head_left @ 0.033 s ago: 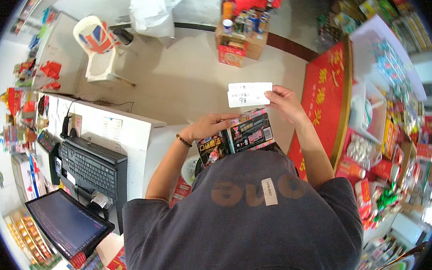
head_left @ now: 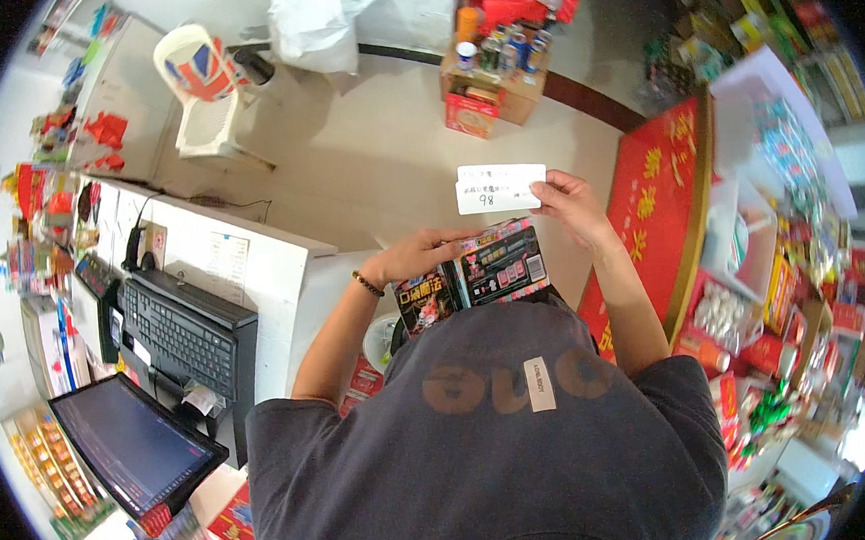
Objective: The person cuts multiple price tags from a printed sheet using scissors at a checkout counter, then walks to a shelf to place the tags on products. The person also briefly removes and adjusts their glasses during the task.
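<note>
My right hand (head_left: 570,203) pinches the right end of overlapping white paper slips (head_left: 492,190) with handwriting, held out flat in front of me. Closer to my body, my left hand (head_left: 420,257) is wrapped over the top edge of two packs. One, a dark pack with yellow print (head_left: 421,301), is tilted at the left. Beside it on the right stands a black box with pink edges (head_left: 502,265). My shirt hides the lower parts of both. A beaded bracelet (head_left: 367,283) circles my left wrist.
To the left, a white counter (head_left: 270,243) carries a black keyboard (head_left: 181,333) and a monitor (head_left: 134,451). A red sign board (head_left: 656,194) borders heaped goods on the right. Farther off are a white plastic chair (head_left: 209,115) and cardboard boxes with bottles (head_left: 520,93).
The surroundings have shifted slightly in the picture, the chair upward and the sign board downward. My hands, the slips and the packs look nearly the same.
</note>
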The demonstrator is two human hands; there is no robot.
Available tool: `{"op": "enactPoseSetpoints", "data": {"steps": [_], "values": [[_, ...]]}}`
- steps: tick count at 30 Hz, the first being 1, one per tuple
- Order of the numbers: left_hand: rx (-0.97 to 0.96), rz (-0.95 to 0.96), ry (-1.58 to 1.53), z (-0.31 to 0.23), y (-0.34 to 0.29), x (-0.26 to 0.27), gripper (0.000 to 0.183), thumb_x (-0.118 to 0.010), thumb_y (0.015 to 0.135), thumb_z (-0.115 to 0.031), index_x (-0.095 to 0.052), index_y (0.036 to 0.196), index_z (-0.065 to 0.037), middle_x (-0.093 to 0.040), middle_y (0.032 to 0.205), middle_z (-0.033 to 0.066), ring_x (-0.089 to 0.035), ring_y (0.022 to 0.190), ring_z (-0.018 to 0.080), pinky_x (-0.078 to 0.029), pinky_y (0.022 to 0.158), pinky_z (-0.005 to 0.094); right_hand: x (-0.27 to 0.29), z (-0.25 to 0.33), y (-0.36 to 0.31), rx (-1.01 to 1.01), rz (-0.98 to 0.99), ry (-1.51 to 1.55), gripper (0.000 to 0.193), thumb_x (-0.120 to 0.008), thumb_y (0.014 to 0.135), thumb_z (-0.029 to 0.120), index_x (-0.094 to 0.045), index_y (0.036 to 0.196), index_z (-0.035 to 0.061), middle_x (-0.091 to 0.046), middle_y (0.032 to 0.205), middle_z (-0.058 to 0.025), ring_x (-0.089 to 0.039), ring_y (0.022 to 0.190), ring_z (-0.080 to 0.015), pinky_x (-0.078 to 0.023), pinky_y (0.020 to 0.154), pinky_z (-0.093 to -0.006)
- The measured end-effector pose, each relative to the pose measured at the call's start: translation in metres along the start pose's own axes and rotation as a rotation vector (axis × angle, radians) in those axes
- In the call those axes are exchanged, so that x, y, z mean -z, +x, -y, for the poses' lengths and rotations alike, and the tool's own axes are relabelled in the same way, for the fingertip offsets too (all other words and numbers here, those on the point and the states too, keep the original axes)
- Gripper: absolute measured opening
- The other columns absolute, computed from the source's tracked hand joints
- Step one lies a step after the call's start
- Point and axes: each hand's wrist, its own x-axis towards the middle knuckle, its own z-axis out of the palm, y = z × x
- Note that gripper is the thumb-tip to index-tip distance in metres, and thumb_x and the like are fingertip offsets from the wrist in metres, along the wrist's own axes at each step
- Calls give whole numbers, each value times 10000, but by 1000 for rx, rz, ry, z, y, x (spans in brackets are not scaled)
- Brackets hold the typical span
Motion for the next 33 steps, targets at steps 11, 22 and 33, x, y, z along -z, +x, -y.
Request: {"op": "enactPoseSetpoints", "data": {"steps": [11,22,33], "values": [[67,-447,-346,-24,-39,189,431,-372,936,-271,-362,1320,-74,-526,1175,71,-514,1004,123,-423,876,263,-103,67,281,-205,299,68,215,-555,857,165,-545,1024,31,-620,905,-68,-609,756,-151,-510,662,-262],[208,-935,-59,-32,-118,318,422,-348,914,-240,-394,1284,-43,-488,1229,172,-475,1120,264,-347,962,330,-317,67,457,-474,666,47,215,-482,876,182,-518,1055,68,-587,979,-35,-535,846,-155,-416,783,-301],[435,-1300,-48,27,-264,447,602,-416,859,-509,-443,1239,-42,-543,1142,195,-521,1053,319,-400,889,361,-587,46,554,-572,915,-27,254,-464,881,148,-508,1105,37,-575,1065,-63,-547,919,-170,-436,833,-321]]}}
